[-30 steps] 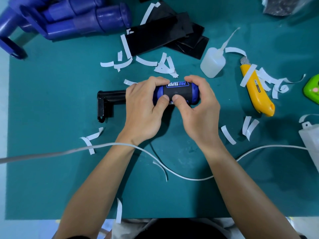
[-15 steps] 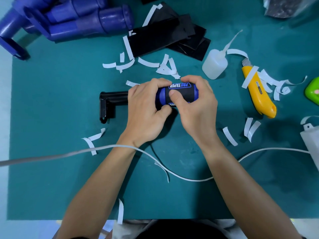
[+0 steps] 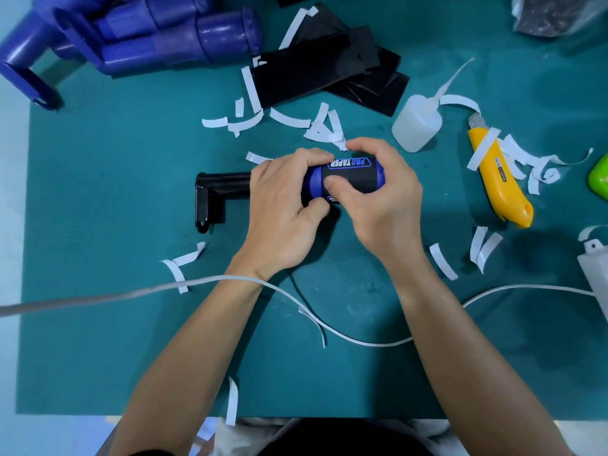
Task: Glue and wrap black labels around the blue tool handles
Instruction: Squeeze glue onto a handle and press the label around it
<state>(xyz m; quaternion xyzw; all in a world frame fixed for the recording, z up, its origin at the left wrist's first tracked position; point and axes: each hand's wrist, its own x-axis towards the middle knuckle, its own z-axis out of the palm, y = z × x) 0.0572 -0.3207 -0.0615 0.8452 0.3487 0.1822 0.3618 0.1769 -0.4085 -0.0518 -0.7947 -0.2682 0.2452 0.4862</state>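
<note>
Fingers (image 3: pixel 311 155) of left hand (image 3: pixel 279 209) and right hand (image 3: pixel 385 205) clasp the blue tool handle (image 3: pixel 312 184) — right thumb now higher, pressing the black label (image 3: pixel 362 181) flat.

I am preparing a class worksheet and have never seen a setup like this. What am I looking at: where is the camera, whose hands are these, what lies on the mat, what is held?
There is no machine: a person works with bare hands, and the single camera sits on their head, looking down at a green mat. The left hand and right hand both grip a blue tool handle with a black label wrapped on it; the right thumb presses the label. Around them lie a glue bottle, a yellow utility knife, spare black labels, more blue handles, white paper strips and a white cable.
</note>
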